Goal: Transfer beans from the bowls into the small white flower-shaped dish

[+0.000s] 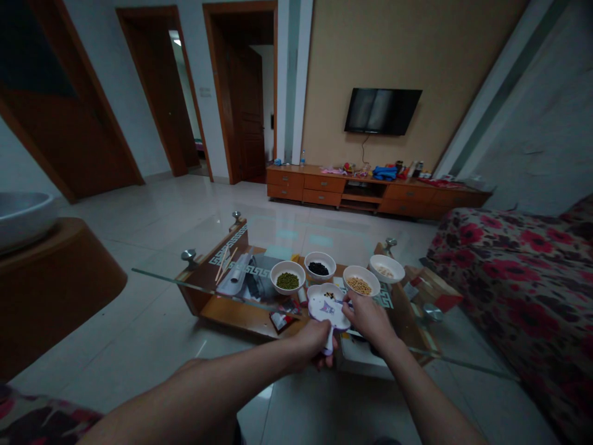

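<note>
My left hand (315,342) is closed around the handle of a white, purple-rimmed plate (324,316) with a printed figure on it. Some dark and light beans (330,296) lie near its far side. My right hand (368,316) is at the plate's right edge, fingers pinched on a thin utensil (340,301) whose kind is too small to make out. Behind the plate stand white bowls with green beans (288,281), black beans (319,268) and yellow soybeans (359,285). Farther right, another bowl (387,268) holds some pale pieces.
The bowls stand on a glass-topped coffee table (167,279) with a wooden shelf below. Chopsticks (226,266) lie at its left. A flowered sofa (514,266) is on the right. Beyond are a cluttered TV cabinet (322,183) and a wall television (382,112).
</note>
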